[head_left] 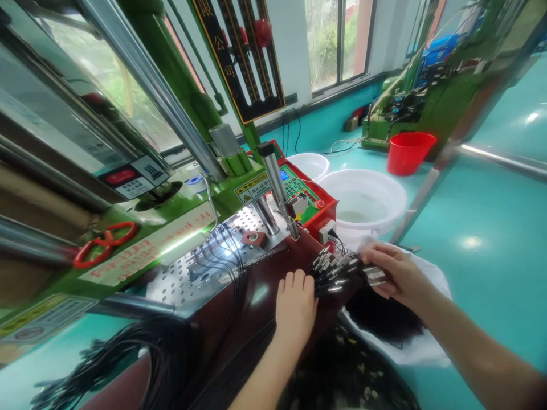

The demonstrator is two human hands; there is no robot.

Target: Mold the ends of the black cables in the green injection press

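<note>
Black cables with silvery metal plugs lie in a bunch at the right end of the dark red work table. My left hand is closed over the near left side of this bunch, its fingers curled on the cables. In my right hand I pinch a few cable ends, whose metal plugs stick out below the fingers. Behind my left hand, several thin black cables run from the metal mould plate of the green press down over the table edge.
Red-handled scissors rest on the press. A red control box stands behind the plugs. A coil of black cables lies at lower left. White tubs, a red bucket and a white sack stand at right.
</note>
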